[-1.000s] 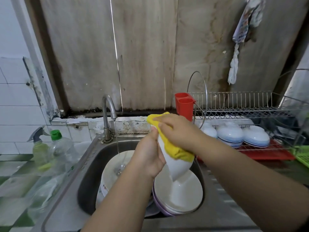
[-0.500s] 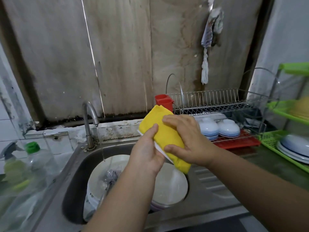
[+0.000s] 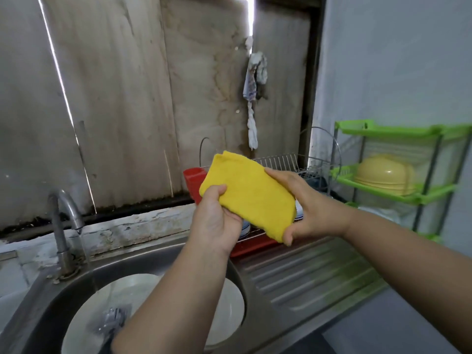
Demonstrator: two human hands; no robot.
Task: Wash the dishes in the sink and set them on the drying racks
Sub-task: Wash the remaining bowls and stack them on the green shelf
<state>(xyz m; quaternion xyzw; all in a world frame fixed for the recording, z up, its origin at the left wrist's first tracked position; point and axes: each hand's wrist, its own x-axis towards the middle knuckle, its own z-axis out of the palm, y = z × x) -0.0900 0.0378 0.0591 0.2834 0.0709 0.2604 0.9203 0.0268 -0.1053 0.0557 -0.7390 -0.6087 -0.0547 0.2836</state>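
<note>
Item: yellow cloth (image 3: 249, 194), held up above the sink's draining board (image 3: 306, 274); I make out no writing on it. My left hand (image 3: 215, 221) pinches its near end; my right hand (image 3: 310, 213) grips the far end. Below: white plates (image 3: 229, 305) in the sink (image 3: 163, 261), tap (image 3: 63, 223) running. Behind: wire rack (image 3: 281, 160), red cup (image 3: 193, 182), green shelf (image 3: 398, 192).

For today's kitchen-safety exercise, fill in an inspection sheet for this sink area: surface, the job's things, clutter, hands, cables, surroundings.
Surface: steel sink with ribbed drainboard, wet.
Job's things: white plates in the basin; yellow cloth wrapped over something hidden; wire rack; green rack with a yellow bowl.
Clutter: red cup; rag hanging on the wall.
Hands: left hand and right hand both grip the cloth.
Cables: nothing seen.
Surroundings: tap running; stained board wall.
</note>
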